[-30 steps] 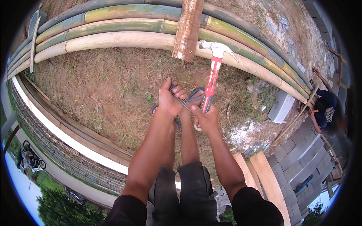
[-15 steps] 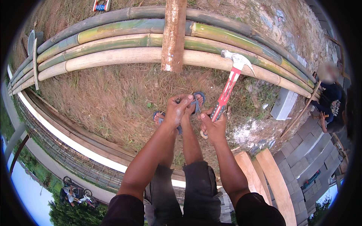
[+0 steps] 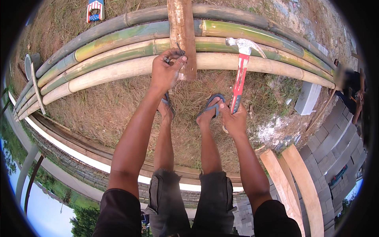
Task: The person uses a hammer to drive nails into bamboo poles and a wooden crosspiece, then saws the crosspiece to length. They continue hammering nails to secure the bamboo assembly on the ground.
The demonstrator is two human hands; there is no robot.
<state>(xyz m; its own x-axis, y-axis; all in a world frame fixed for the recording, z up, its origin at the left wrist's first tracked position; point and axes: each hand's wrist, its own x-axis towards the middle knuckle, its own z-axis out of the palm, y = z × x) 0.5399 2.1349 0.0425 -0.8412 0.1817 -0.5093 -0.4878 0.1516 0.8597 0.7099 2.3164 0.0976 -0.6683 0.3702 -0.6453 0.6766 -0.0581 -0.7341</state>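
Observation:
My left hand (image 3: pixel 167 71) pinches a dark nail (image 3: pixel 180 49) between thumb and forefinger, with what looks like more nails tucked in the curled fingers. It is over the near end of a rough wooden board (image 3: pixel 181 23) that lies across several bamboo poles (image 3: pixel 114 68). In the picture I cannot tell whether the nail touches the wood. My right hand (image 3: pixel 235 118) is closed round the dark grip of a claw hammer (image 3: pixel 241 71). The hammer's red shaft points away from me, and its pale head shows over the bamboo, right of the board.
A thin slat (image 3: pixel 36 85) crosses the poles at the left. A red, white and blue handle-like object (image 3: pixel 95 11) lies beyond them. Grey blocks (image 3: pixel 308 98) and loose planks (image 3: pixel 302 185) are at the right, where another person (image 3: pixel 353 91) is partly visible. Dry grass covers the ground.
My left hand has moved forward and left, up to the board, and the nail now sticks out of its fingers. The hammer has swung more upright. My feet appear farther apart.

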